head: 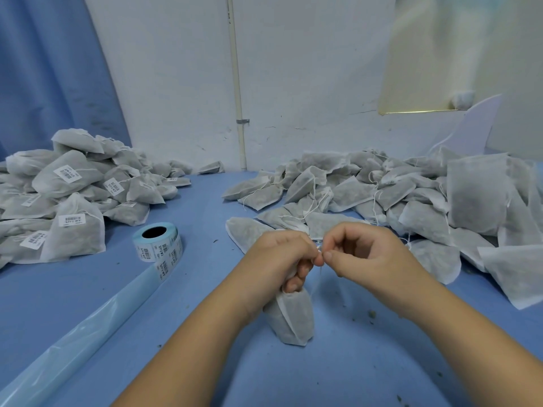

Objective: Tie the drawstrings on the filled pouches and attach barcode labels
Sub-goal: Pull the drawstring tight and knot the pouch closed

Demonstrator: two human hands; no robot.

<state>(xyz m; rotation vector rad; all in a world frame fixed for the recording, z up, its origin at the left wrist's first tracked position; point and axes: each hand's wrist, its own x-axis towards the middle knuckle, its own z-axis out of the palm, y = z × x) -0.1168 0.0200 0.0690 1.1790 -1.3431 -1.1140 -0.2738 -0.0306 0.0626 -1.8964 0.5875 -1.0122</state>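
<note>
A filled grey mesh pouch (292, 318) hangs over the blue table in front of me. My left hand (282, 257) grips its gathered neck. My right hand (361, 254) pinches the thin white drawstring (316, 282) just right of the left thumb; both hands meet above the pouch. A roll of barcode labels (157, 245) on blue backing stands to the left, its strip trailing toward me.
A heap of labelled pouches (67, 198) fills the left side. A larger heap of unlabelled pouches (411, 201) with loose strings covers the right. A long blue backing strip (73, 339) runs along the lower left. White wall and a pipe (236, 83) stand behind.
</note>
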